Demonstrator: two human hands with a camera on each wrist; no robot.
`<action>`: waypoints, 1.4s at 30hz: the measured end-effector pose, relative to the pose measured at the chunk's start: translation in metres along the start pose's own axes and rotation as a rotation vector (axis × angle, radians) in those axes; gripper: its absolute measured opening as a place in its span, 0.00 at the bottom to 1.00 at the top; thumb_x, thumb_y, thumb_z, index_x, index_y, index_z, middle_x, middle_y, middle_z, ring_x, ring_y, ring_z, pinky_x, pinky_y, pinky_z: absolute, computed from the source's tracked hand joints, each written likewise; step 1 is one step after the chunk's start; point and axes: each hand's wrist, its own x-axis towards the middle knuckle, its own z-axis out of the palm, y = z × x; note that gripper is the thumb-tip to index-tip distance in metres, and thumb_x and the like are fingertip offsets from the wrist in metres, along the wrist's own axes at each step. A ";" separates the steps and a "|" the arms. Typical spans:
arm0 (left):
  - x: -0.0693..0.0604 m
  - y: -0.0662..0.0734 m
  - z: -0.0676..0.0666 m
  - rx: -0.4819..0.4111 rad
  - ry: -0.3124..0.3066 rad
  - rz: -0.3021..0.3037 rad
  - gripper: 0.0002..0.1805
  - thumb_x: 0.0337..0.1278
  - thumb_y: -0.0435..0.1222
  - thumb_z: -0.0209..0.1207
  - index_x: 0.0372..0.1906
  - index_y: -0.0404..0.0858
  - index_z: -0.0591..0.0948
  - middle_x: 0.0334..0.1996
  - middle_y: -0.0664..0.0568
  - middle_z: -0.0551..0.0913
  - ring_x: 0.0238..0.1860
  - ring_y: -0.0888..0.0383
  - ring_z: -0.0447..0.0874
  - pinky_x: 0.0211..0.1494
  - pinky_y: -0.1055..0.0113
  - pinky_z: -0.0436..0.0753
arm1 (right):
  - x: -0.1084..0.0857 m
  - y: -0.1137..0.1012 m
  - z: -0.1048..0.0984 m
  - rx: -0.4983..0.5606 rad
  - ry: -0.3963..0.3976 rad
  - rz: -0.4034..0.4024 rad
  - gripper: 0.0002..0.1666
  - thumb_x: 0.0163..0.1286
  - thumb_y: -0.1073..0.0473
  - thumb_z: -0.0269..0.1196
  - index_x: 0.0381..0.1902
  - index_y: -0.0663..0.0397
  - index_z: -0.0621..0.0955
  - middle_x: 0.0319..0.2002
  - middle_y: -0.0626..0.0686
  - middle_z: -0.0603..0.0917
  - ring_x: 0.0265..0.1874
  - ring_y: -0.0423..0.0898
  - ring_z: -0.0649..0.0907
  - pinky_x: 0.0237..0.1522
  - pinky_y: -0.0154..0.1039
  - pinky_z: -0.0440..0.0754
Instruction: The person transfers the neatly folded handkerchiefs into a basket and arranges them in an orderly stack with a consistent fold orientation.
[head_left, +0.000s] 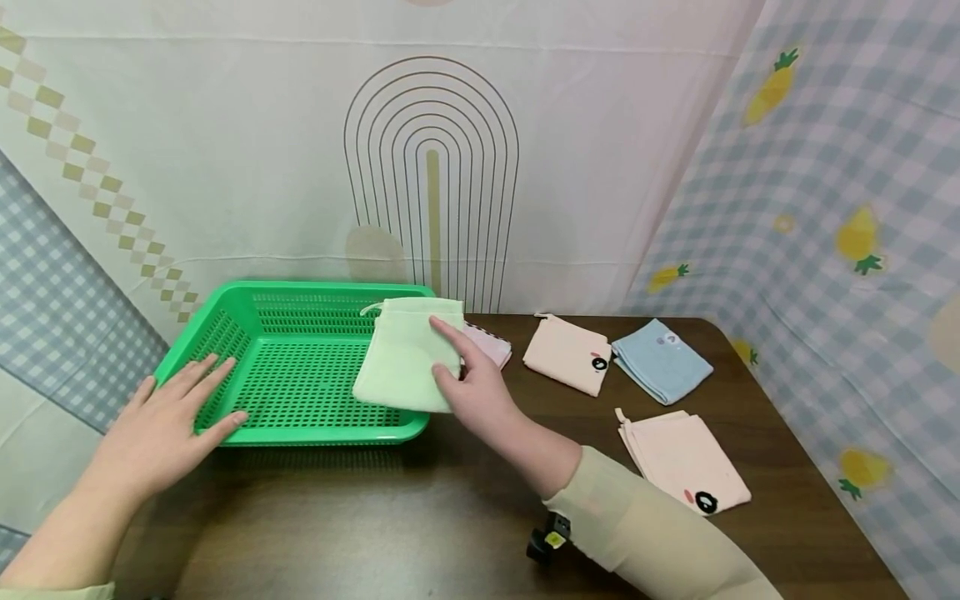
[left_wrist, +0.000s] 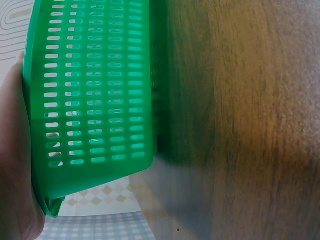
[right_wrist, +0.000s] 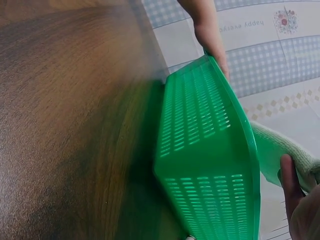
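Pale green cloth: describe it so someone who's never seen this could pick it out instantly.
In the head view, a green basket sits on the dark table. At its right end, the right hand holds the cloth. It alone is pale green, unlike the pinkish and blue cloths nearby.

The head camera looks forward and down from above the surface [head_left: 322, 517], farthest back, taking in the whole basket [head_left: 300, 435]. The left wrist view, turned sideways, sits low and close to the basket's near wall. The right wrist view, also sideways, faces its near right corner, sharing the left hand [head_left: 167, 423] and pale green cloth [head_left: 408, 358] with the head view.
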 end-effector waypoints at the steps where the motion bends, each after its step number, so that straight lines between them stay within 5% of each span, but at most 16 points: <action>1: 0.000 0.000 0.000 -0.001 -0.001 -0.001 0.47 0.67 0.59 0.54 0.81 0.50 0.46 0.76 0.36 0.54 0.72 0.31 0.54 0.74 0.40 0.26 | 0.000 0.000 0.001 -0.001 -0.005 0.004 0.34 0.70 0.72 0.55 0.73 0.53 0.69 0.65 0.61 0.73 0.38 0.46 0.80 0.35 0.36 0.84; 8: -0.001 0.000 0.000 0.002 0.001 -0.002 0.47 0.66 0.59 0.54 0.81 0.50 0.47 0.76 0.37 0.55 0.72 0.31 0.54 0.75 0.41 0.26 | 0.004 0.007 0.006 -0.008 -0.032 0.023 0.34 0.71 0.71 0.55 0.73 0.51 0.68 0.64 0.62 0.74 0.31 0.43 0.79 0.31 0.33 0.82; 14: -0.001 0.001 0.000 0.000 -0.004 -0.006 0.47 0.66 0.59 0.54 0.81 0.50 0.46 0.76 0.37 0.55 0.72 0.31 0.54 0.75 0.41 0.26 | 0.014 0.035 0.013 -0.024 -0.031 0.012 0.35 0.72 0.68 0.57 0.74 0.39 0.68 0.66 0.55 0.73 0.21 0.41 0.74 0.26 0.34 0.80; 21: -0.001 0.001 -0.001 -0.006 -0.006 -0.006 0.47 0.66 0.59 0.54 0.81 0.50 0.46 0.76 0.37 0.55 0.72 0.30 0.54 0.74 0.40 0.26 | 0.016 0.036 0.020 -0.068 -0.023 -0.004 0.35 0.72 0.66 0.58 0.72 0.30 0.70 0.60 0.53 0.77 0.16 0.38 0.65 0.23 0.32 0.76; 26: -0.001 0.001 -0.002 -0.007 -0.010 -0.012 0.47 0.66 0.59 0.54 0.81 0.50 0.46 0.77 0.38 0.54 0.73 0.31 0.53 0.75 0.42 0.25 | 0.019 0.036 0.024 -0.101 -0.028 -0.015 0.36 0.71 0.65 0.57 0.72 0.30 0.70 0.55 0.53 0.78 0.14 0.38 0.60 0.19 0.31 0.71; 42: -0.002 0.000 0.000 -0.012 -0.006 -0.012 0.47 0.66 0.60 0.54 0.81 0.50 0.47 0.77 0.38 0.54 0.74 0.31 0.51 0.75 0.41 0.26 | 0.025 0.032 0.034 -0.150 -0.045 -0.015 0.35 0.71 0.63 0.57 0.73 0.31 0.68 0.62 0.48 0.77 0.12 0.38 0.60 0.18 0.31 0.69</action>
